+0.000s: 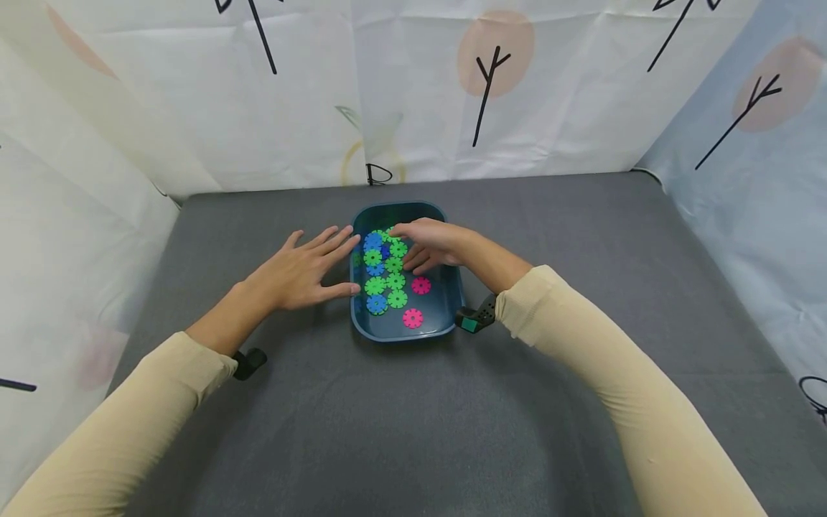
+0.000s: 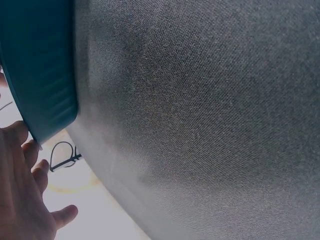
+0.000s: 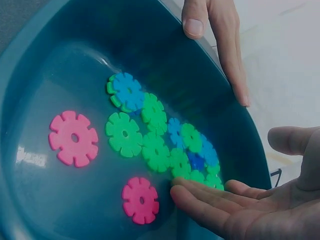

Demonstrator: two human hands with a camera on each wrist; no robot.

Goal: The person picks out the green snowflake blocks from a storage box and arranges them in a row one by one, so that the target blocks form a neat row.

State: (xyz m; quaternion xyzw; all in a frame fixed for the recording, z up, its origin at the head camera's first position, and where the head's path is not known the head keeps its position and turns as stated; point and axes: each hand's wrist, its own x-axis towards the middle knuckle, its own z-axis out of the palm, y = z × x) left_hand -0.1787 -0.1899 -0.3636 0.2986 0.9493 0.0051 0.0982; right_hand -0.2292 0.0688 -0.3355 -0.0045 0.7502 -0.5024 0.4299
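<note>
A dark teal plastic tub (image 1: pixel 439 319) holds several notched, flower-shaped plastic discs. Green discs (image 1: pixel 397 298) and blue discs (image 1: pixel 377 304) cluster along its left side, some overlapping. Two pink discs (image 3: pixel 74 138) lie apart from them on the tub's floor. My left hand (image 1: pixel 309 269) has its fingers spread and extended, with fingertips and thumb at the tub's left rim. Over the tub's far half reaches my right hand (image 1: pixel 434 244), its fingers loosely extended at the edge of the green discs. In the right wrist view those fingertips meet the green discs, and nothing is gripped.
The tub stands on a table covered with grey cloth (image 1: pixel 388 431). White fabric (image 1: pixel 420 86) printed with tree shapes hangs behind and at both sides. Each wrist wears a black strap, such as the right wrist strap (image 1: pixel 477 316).
</note>
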